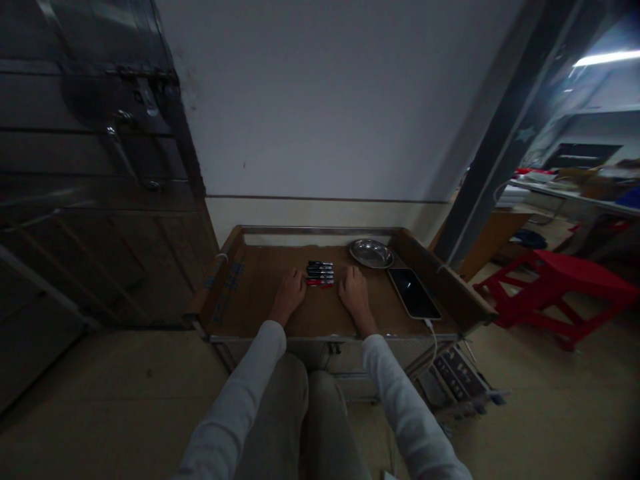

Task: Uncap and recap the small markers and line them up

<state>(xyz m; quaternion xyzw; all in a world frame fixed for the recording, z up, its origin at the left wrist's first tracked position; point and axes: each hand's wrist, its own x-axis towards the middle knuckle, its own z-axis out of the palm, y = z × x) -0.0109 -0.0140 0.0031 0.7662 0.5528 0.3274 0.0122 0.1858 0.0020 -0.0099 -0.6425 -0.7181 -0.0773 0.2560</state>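
Observation:
In the head view, a row of several pens (pixel 320 272) lies side by side on the brown cardboard surface (pixel 320 320). Most are black with shiny parts; the one nearest me is red. My left hand (pixel 292 289) rests just left of the row, its fingers curled in and nothing visible in them. To the right of the pens, my right hand (pixel 354 291) lies on the cardboard, also with curled fingers and nothing seen in its grasp. Both hands are close to the pen ends; whether the left fingertips touch them I cannot tell.
A round metal dish (pixel 371 253) sits at the back right of the tray-like table. In front of it lies a tablet or large phone (pixel 414 293) with a white cable (pixel 433 340) running over the front edge. Raised wooden sides (pixel 445 283) border the surface. A red stool (pixel 560 287) stands farther right.

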